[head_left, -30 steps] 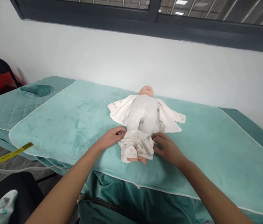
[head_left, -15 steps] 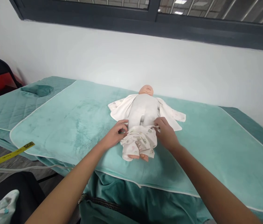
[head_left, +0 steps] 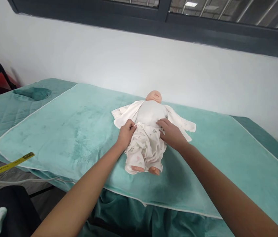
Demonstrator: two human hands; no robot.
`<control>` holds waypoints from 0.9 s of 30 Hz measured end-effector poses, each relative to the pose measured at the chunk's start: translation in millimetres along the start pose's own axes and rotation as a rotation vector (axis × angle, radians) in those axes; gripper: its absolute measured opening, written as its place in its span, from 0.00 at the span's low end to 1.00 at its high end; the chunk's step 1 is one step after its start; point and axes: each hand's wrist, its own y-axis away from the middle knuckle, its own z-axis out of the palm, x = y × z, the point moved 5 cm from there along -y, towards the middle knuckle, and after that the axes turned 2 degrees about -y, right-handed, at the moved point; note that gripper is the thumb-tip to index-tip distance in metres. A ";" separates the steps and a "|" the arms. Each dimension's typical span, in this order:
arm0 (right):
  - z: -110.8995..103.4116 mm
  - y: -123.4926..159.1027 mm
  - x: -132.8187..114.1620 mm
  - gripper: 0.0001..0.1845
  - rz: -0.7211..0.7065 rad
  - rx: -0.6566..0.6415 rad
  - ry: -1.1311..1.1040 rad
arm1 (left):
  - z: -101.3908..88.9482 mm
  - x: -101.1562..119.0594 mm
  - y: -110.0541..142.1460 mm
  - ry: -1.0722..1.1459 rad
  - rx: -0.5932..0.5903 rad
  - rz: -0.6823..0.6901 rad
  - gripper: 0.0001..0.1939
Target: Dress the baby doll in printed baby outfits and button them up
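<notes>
A baby doll [head_left: 153, 96] lies on its back, head toward the wall and feet toward me. Its white jacket [head_left: 129, 113] is spread open to both sides, baring the pale torso. White printed trousers [head_left: 147, 141] cover the legs up to the waist, with the toes showing below the cuffs. At the waistband's left side, my left hand [head_left: 127, 133] is closed, pinching the cloth. My right hand [head_left: 172, 133] grips the waistband on the other side, its fingers curled over the edge and partly hidden.
The doll lies on a green padded bed [head_left: 62, 131] with a face hole [head_left: 34, 93] at its left end. Behind stands a white wall under a dark window frame. At lower left are a black chair [head_left: 8, 210] with printed cloth, a yellow tag [head_left: 8, 166] and a pale cord.
Both hands have moved up the doll, drawing the trousers from the thighs to the waist. The gap between the legs is now covered. The view has shifted slightly.
</notes>
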 end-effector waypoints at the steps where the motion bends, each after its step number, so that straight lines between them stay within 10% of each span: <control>1: 0.6 -2.8 0.9 0.17 -0.015 -0.006 0.001 | 1.4 -1.4 -3.1 -0.018 0.011 -0.001 0.08; 19: 10.8 -6.9 27.4 0.02 -0.018 0.283 -0.338 | 10.0 5.0 2.2 -0.129 0.105 0.115 0.12; 27: 4.7 -28.1 46.2 0.04 0.273 0.264 -0.339 | 9.5 0.1 5.1 -0.140 0.119 -0.027 0.10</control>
